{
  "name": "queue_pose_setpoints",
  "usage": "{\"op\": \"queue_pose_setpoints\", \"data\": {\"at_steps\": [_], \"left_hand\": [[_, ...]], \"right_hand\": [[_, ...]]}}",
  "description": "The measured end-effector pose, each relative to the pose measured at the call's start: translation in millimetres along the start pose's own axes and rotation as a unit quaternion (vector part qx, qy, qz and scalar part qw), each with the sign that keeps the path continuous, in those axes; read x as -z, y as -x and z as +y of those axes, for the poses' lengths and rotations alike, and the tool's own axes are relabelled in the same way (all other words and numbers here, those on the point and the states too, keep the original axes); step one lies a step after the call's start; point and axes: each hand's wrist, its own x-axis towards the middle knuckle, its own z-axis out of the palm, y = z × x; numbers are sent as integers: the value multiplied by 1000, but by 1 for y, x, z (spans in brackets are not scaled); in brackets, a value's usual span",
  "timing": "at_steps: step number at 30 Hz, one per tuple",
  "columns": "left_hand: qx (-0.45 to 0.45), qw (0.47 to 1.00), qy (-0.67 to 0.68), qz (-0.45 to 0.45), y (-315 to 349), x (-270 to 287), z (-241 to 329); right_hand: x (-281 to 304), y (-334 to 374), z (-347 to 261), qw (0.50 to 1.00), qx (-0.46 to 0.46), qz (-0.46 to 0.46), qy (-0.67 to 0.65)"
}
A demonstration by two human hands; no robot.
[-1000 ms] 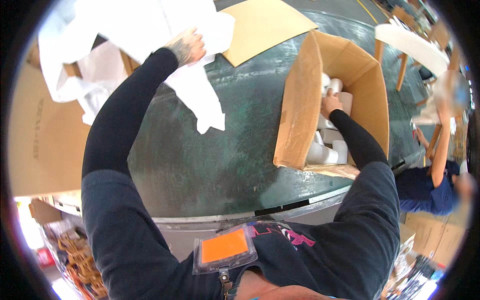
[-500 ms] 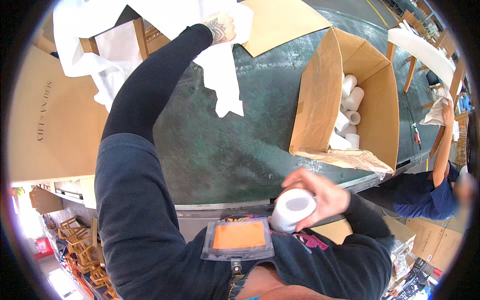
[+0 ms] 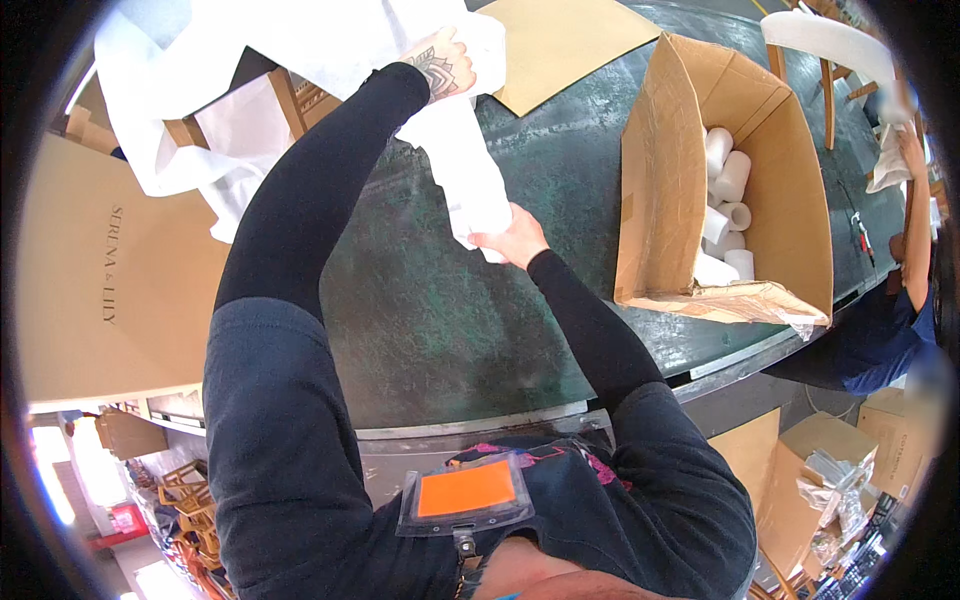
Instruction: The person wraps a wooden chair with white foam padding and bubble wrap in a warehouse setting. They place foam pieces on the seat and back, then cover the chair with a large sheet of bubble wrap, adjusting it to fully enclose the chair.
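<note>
A: What is hard to see?
B: The big brown carton (image 3: 75, 290) on the left is cut off by the dark rim. The white sheet (image 3: 340, 30) runs out of the top and hides most of a wooden frame (image 3: 288, 100). On the right, a helper in a blue shirt (image 3: 890, 335) is cut off too.
A: And the hands?
B: The left hand (image 3: 440, 65) lies on the sheet, far side, with its fingers bent. I cannot tell if it grips. The right hand (image 3: 517, 238) holds the near end of a white bundle (image 3: 475, 185), thumb on top, other fingers hidden. The bundle slants over the middle of the table, just nearer than the left hand.
A: What is new?
B: Half a second ago that white part hung flat and the right hand had a white roll by the chest. Now it is fat like a tube, and the hand is out there. I cannot tell if the roll is inside.
A: And around them?
B: The table (image 3: 430, 345) is dark green and scuffed. An open box (image 3: 655, 190) stands on its right side, with white rolls (image 3: 735, 175) in it. A flat tan board (image 3: 570, 45) lies at the far side. Near left, past the table, are wooden chair frames (image 3: 185, 490).
</note>
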Motion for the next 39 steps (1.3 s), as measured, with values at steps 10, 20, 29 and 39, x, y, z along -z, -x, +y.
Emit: {"op": "queue_pose_setpoints", "data": {"at_steps": [10, 20, 29, 39], "left_hand": [[-15, 998, 35, 46, 7, -16, 5], [6, 979, 198, 50, 5, -51, 1], [-2, 998, 68, -11, -18, -48, -12], [11, 997, -67, 33, -1, -78, 105]], "right_hand": [[-17, -49, -4, 981, 100, 96, -135], [-12, 4, 59, 757, -210, -44, -617], [35, -64, -44, 907, -102, 141, -383], [195, 125, -138, 878, 185, 264, 354]]}}
